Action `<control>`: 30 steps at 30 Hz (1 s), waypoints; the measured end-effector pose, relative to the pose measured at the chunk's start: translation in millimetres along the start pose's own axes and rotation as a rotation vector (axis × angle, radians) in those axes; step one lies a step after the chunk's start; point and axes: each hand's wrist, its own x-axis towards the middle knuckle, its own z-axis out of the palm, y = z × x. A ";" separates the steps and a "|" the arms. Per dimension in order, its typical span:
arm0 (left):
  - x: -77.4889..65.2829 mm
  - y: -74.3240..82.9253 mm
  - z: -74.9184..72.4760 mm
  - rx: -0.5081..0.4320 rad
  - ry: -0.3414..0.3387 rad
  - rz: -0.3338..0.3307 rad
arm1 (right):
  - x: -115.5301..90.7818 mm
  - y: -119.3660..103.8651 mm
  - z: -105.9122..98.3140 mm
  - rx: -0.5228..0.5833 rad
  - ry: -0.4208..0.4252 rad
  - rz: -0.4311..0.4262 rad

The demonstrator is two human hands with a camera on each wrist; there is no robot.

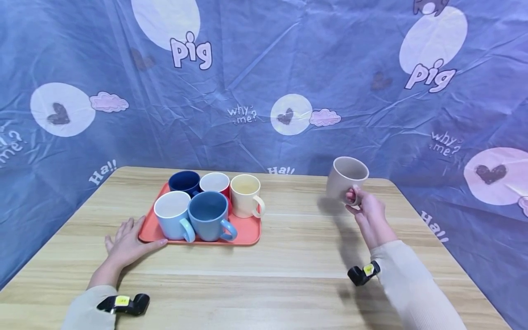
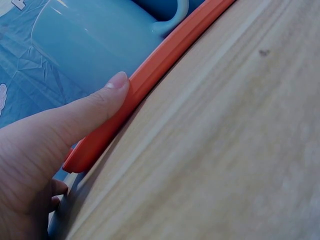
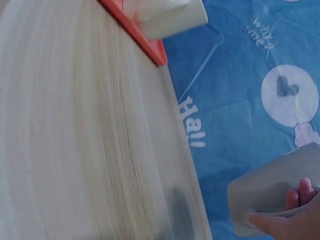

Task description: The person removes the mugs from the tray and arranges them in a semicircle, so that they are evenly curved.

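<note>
In the head view, the right hand grips the grey mug by its handle at the far right of the table, and the shadow below suggests that the mug is off the surface. Well apart from it, the left hand lies spread at the near left corner of the red tray, where five other mugs stand upright: dark blue, red, cream, light blue and mid-blue. Carrying it well would mean keeping the rim up and the wrist quiet (a handle hold lets a mug swing more than a hand round the body would). The left wrist view shows that hand's thumb laid on the tray's rim, just beside the light blue mug; light, even pressure there should steady the tray without tipping it. How the other fingers bear on the tray, I cannot tell. In the right wrist view, thumb and fingers close on the grey mug's handle, partly cut off by the frame; a firm pinch seems best.
</note>
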 end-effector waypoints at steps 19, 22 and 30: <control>1.2 -1.2 1.4 -0.009 0.009 -0.003 | 45.9 5.4 -6.4 -0.026 0.091 -0.047; 0.9 -1.2 2.1 -0.013 0.010 -0.004 | 50.4 4.8 -6.7 -0.024 0.107 -0.039; 1.2 -1.4 0.7 -0.012 0.006 0.000 | 59.1 7.2 -9.1 -0.013 0.157 -0.032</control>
